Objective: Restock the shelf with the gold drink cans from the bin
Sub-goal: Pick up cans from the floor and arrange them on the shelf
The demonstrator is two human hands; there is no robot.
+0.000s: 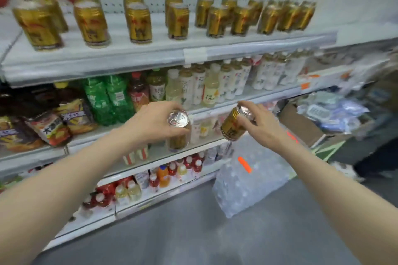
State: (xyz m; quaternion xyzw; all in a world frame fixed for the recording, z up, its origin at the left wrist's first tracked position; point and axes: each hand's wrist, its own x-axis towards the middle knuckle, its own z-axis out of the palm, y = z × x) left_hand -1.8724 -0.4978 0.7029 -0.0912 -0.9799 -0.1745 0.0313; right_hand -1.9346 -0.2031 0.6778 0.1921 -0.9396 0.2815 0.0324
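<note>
Filling most of the view, the shelf unit (120, 60) rises in white tiers against a pegboard back; its top tier already carries rows of gold cans (137, 22) standing upright, with open gaps between the rows. Lower tiers hold green bottles (107, 99), pale tea bottles (215, 84) and snack bags (62, 120). On the floor near the shelf's right end sits a shrink-wrapped pack of water bottles (243, 180), and further right an open cardboard box (301, 127). No bin is in view.

Both arms reach forward below the top tier. The left hand (150, 122) is closed around one gold can (178, 133), fingers over the upper rim, can roughly upright with its pull-tab lid facing the camera. The right hand (260, 125) grips a second gold can (231, 123) by its top end, and that can tilts, base pointing down and to the left.

These cans look like full, rigid metal cylinders: fairly weighty for their size, smooth-sided and apt to slip, and liable to dent if dropped. Gripping by the rim serves for carrying, though a hold around the mid-body would likely give steadier control when setting each one upright in a gap on the top tier.
</note>
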